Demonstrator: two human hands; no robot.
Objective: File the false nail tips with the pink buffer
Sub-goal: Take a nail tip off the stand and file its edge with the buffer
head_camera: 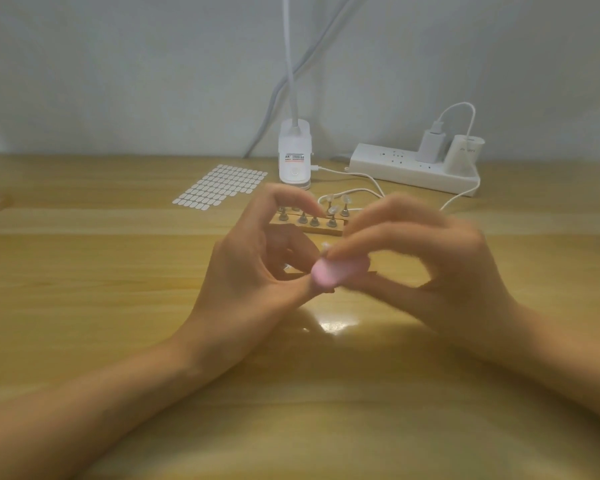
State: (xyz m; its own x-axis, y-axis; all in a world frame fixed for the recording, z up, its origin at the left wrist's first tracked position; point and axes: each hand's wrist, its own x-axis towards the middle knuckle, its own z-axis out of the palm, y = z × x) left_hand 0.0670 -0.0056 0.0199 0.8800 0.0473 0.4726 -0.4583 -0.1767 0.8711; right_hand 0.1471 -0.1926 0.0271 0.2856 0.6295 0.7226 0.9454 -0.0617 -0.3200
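Observation:
My right hand (426,265) pinches a pink buffer (333,271) between thumb and fingers; the hand is blurred with motion. My left hand (257,268) meets it at the buffer, thumb and fingertips pinched on something small that I cannot make out, perhaps a clear nail tip (324,247) just above the buffer. Behind the hands a wooden stand (326,227) carries several small metal pegs, some topped with clear nail tips (333,208).
A sheet of white adhesive tabs (220,185) lies at the back left. A white lamp base (294,157) stands behind the stand. A white power strip (414,169) with chargers and cables sits at the back right. The wooden table (118,271) spreads around.

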